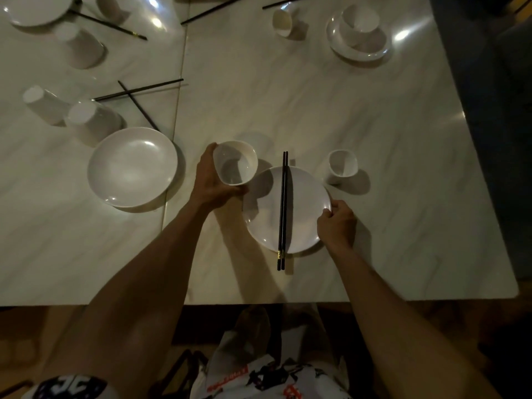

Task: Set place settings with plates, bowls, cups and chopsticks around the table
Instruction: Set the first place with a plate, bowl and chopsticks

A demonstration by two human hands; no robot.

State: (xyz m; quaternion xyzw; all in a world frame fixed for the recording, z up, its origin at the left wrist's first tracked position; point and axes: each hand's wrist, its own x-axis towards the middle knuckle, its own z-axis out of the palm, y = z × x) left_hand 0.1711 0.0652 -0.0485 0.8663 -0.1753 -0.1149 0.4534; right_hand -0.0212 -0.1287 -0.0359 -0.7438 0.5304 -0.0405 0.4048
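Note:
A white plate (305, 208) lies near the table's front edge with a pair of dark chopsticks (283, 211) laid straight across its middle. My right hand (336, 223) pinches the plate's right rim. My left hand (211, 180) grips a white bowl (236, 162), held just beyond the plate's upper left edge. A small white cup (342, 165) stands upright to the plate's upper right.
A second plate (132, 165) lies to the left, with upturned cups (92, 122) and crossed chopsticks (138, 93) behind it. At the far right a bowl on a plate (359, 33) and a cup (283, 23) stand. The table edge (259, 302) runs close below the plate.

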